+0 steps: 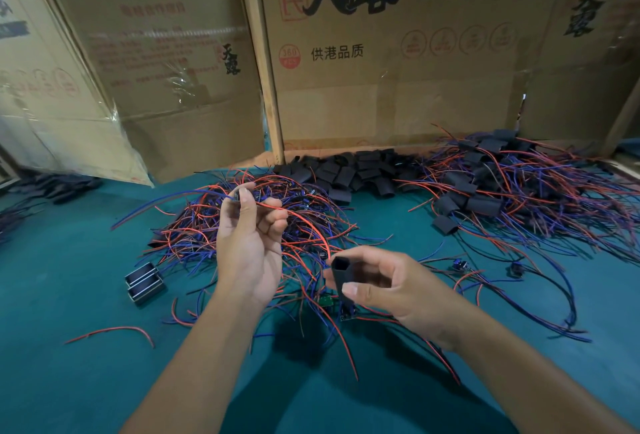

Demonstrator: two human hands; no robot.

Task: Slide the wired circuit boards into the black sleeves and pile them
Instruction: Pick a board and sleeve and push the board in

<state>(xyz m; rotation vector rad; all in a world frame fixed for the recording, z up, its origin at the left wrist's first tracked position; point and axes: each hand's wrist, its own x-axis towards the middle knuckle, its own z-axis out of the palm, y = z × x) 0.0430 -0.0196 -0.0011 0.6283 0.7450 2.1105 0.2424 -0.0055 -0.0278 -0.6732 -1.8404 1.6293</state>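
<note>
Above the tabletop (86,295) middle, left hand (247,246) fingers pinch a wired circuit board (237,195); right hand (379,286) fingers grip a black sleeve (341,276).

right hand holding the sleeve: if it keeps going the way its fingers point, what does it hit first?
Probably the left hand. The right hand points left with the black sleeve, across loose red and blue wires. Depth is unclear.
</note>
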